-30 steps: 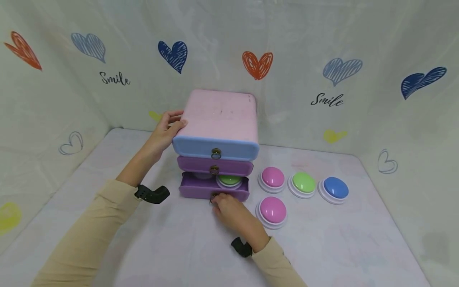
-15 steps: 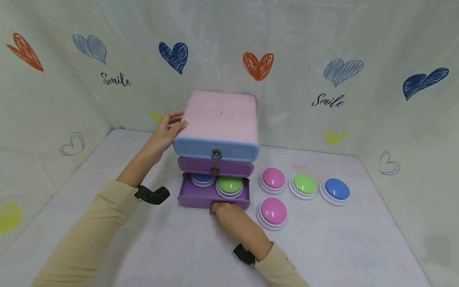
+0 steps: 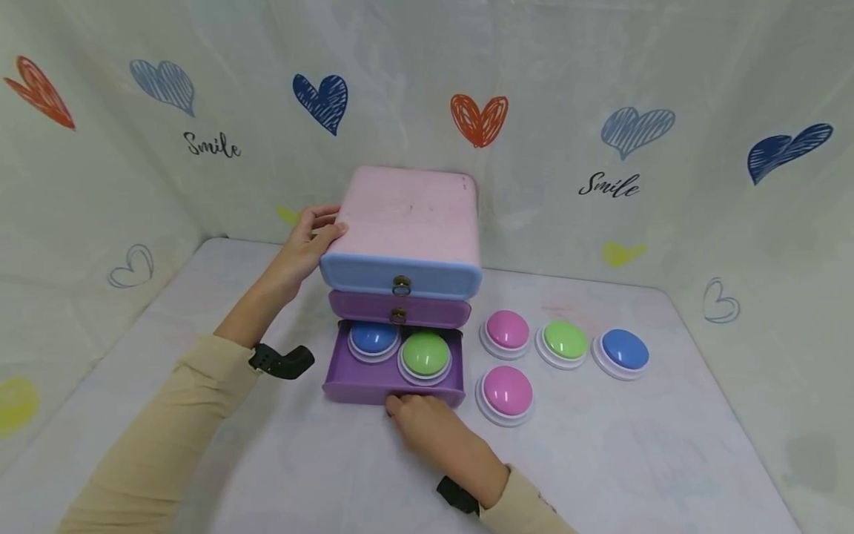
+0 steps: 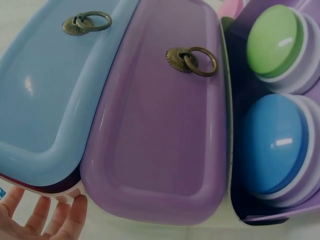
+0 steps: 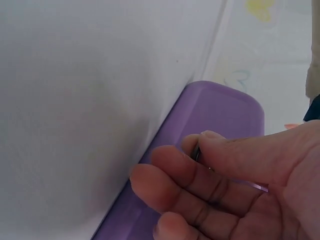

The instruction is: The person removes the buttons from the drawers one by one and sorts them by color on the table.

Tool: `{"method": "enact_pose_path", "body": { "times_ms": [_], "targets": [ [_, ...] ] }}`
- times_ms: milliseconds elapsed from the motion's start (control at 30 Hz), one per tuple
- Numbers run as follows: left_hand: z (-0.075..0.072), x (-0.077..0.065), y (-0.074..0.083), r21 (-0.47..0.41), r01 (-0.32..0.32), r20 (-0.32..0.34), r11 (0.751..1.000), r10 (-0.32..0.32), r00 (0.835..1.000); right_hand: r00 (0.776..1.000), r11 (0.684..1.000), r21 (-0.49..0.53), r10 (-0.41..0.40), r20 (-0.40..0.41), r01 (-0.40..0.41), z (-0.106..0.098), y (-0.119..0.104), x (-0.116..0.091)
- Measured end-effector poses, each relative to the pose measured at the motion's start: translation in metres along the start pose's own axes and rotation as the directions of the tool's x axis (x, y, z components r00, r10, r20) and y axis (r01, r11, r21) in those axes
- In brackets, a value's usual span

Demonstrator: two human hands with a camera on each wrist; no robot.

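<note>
A small drawer cabinet has a pink top, a blue upper drawer and a purple middle drawer. My left hand rests on its left side, thumb at the top edge and fingers against the side wall. The purple bottom drawer is pulled out, showing a blue push button and a green push button inside. At its front, my right hand pinches the ring pull between thumb and forefinger; most of the ring is hidden.
Right of the drawer on the white table stand two pink push buttons, one at the back and one nearer. A second green button and a second blue button stand farther right. A heart-printed curtain hangs behind.
The bottom drawer has slid out toward me with my right hand on its ring pull, bringing the blue and green buttons into fuller view. My left hand has stayed on the cabinet.
</note>
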State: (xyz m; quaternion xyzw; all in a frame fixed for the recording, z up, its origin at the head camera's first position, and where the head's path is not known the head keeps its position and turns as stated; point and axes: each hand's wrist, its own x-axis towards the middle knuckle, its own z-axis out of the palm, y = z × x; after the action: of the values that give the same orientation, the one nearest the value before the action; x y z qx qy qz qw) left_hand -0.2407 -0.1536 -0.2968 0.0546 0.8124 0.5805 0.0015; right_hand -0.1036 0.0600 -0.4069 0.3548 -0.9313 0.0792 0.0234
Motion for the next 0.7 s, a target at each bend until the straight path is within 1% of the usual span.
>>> {"method": "enact_pose_path", "body": {
  "times_ms": [167, 367, 700],
  "targets": [
    [0.000, 0.001, 0.000, 0.003, -0.007, -0.002, 1.000, 0.007, 1.000, 1.000, 0.999, -0.030, -0.013, 0.004, 0.013, 0.001, -0.006, -0.006],
    [0.000, 0.000, 0.000, 0.004, -0.008, -0.002, 1.000, 0.008, 1.000, 0.999, 0.999, -0.043, -0.028, 0.019, 0.029, 0.001, -0.010, -0.012],
    [0.000, 0.001, 0.000, 0.004, -0.008, -0.003, 1.000, 0.008, 1.000, 0.999, 0.996, -0.075, -0.050, 0.017, 0.051, 0.000, -0.019, -0.022]
  ]
}}
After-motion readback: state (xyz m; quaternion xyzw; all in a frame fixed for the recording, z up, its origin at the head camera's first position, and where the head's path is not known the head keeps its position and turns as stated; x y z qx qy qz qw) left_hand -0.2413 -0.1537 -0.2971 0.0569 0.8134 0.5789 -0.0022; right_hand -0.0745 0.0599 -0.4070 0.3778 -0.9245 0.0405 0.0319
